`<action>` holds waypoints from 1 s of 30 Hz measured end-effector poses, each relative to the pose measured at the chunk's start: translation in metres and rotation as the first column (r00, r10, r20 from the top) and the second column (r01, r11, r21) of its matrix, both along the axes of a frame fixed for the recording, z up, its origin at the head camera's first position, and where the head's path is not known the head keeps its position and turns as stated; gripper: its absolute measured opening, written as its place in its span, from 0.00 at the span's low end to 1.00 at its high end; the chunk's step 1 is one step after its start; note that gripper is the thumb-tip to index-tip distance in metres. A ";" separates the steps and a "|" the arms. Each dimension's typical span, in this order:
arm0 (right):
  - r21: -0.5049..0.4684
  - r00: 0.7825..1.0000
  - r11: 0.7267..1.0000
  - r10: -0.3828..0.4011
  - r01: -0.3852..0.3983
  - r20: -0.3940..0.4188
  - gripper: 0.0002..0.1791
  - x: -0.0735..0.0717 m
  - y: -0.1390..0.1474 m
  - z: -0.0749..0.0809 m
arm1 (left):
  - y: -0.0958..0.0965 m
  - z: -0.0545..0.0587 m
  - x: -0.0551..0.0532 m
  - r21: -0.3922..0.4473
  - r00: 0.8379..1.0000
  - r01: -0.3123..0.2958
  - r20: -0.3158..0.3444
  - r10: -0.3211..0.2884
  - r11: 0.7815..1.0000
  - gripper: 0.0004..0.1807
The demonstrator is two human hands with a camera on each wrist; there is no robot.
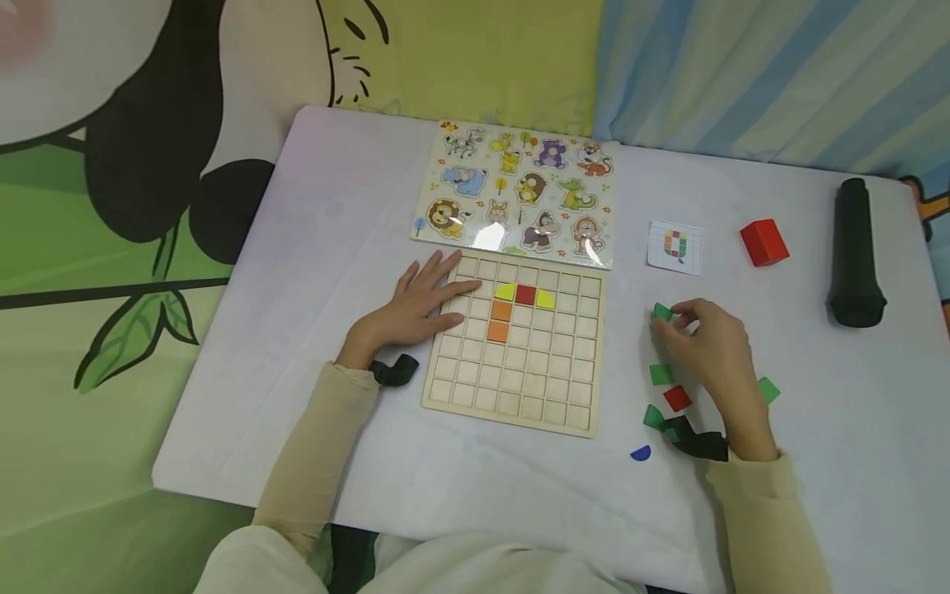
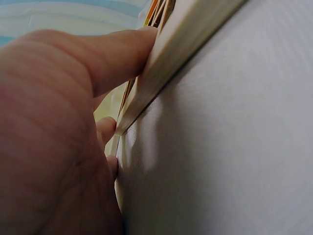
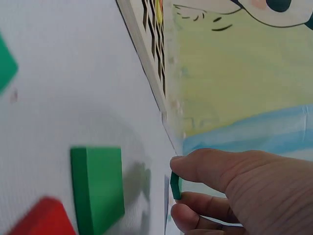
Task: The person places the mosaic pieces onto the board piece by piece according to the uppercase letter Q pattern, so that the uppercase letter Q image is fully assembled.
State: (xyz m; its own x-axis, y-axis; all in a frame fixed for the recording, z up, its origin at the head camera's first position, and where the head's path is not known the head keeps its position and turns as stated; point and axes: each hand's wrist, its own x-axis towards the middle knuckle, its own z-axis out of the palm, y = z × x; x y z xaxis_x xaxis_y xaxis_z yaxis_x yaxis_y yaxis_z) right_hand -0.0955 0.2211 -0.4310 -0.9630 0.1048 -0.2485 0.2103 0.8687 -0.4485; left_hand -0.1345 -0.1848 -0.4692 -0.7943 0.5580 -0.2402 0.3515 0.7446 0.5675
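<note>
My right hand (image 1: 708, 346) pinches a small green block (image 3: 175, 185) between thumb and fingers, to the right of the wooden grid board (image 1: 512, 419). With fingers spread, my left hand (image 1: 416, 309) rests on the board's left edge; its thumb (image 2: 122, 54) touches the wooden rim. In the grid lie a red square (image 1: 525, 294) between two yellow pieces (image 1: 545, 299), and two orange squares (image 1: 498, 332) below the left yellow one. Beneath my right hand are a green square (image 1: 660, 374), a red square (image 1: 677, 398), another green piece (image 1: 654, 417) and a blue half-circle (image 1: 641, 453).
An animal picture board (image 1: 478, 194) lies against the grid board's far edge. Right of it are a small pattern card (image 1: 674, 247), a red block (image 1: 765, 242) and a dark cylindrical case (image 1: 856, 256). One green piece (image 1: 768, 389) lies right of my right wrist.
</note>
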 end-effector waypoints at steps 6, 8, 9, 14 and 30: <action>-0.025 0.997 0.997 0.068 -0.069 -0.026 0.24 0.004 -0.015 0.000 | 0.000 -0.002 0.000 0.004 1.000 0.002 -0.007 -0.002 1.000 0.31; -0.027 0.994 0.994 0.102 -0.103 -0.045 0.23 0.006 -0.019 0.001 | 0.000 -0.003 0.000 0.004 1.000 0.001 -0.010 -0.001 1.000 0.31; -0.027 0.991 0.992 0.120 -0.122 -0.057 0.23 0.007 -0.022 0.001 | 0.000 -0.002 0.000 0.004 1.000 0.000 -0.010 0.000 1.000 0.30; -0.024 0.978 0.983 0.180 -0.183 -0.106 0.19 0.011 -0.037 0.001 | 0.000 -0.002 -0.001 0.007 1.000 -0.002 -0.010 0.002 1.000 0.30; -0.056 0.945 0.946 0.314 -0.319 -0.093 0.18 0.017 -0.084 -0.002 | -0.002 -0.004 -0.002 0.015 1.000 0.010 -0.016 -0.009 1.000 0.31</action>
State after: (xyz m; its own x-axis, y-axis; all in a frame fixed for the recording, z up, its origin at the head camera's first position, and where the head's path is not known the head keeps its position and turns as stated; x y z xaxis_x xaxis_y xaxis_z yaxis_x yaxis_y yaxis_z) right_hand -0.0783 0.1374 -0.4332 -0.9610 -0.2233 -0.1633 -0.1103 0.8506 -0.5141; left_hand -0.1361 -0.1868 -0.4732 -0.7926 0.5690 -0.2190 0.3673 0.7324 0.5733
